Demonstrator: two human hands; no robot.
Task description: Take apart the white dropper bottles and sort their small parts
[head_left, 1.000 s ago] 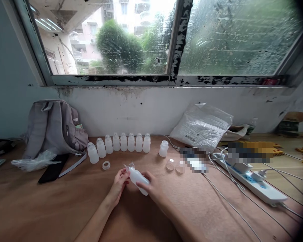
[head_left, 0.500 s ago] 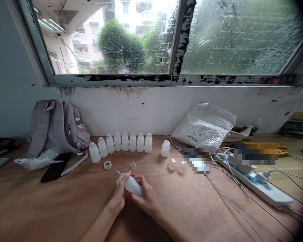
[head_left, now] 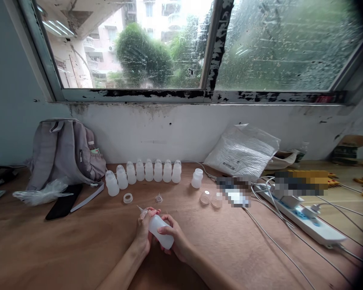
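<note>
A small translucent white plastic bottle (head_left: pixel 161 234) lies tilted between both hands above the wooden table (head_left: pixel 63 245). My right hand (head_left: pixel 174 238) wraps round its body. My left hand (head_left: pixel 143 230) pinches the neck end, where a thin pointed clear nozzle (head_left: pixel 140 209) sticks out up-left. A row of several like bottles (head_left: pixel 145 173) stands behind by the wall, and one open bottle (head_left: pixel 196 178) stands apart to the right. A white ring (head_left: pixel 127 197) and a small clear cap (head_left: pixel 159 198) lie on the table just beyond my hands.
A grey backpack (head_left: pixel 65 151) leans on the wall at left, with a black phone (head_left: pixel 63 206) and crumpled plastic (head_left: pixel 39 195) before it. Two clear lids (head_left: pixel 210 198), a white plastic bag (head_left: pixel 242 152), a power strip (head_left: pixel 305 221) and cables (head_left: pixel 278 245) lie at right.
The bottle came down and closer to me in both hands. A small clear cap that was at the bottle's tip now lies on the table beyond the hands.
</note>
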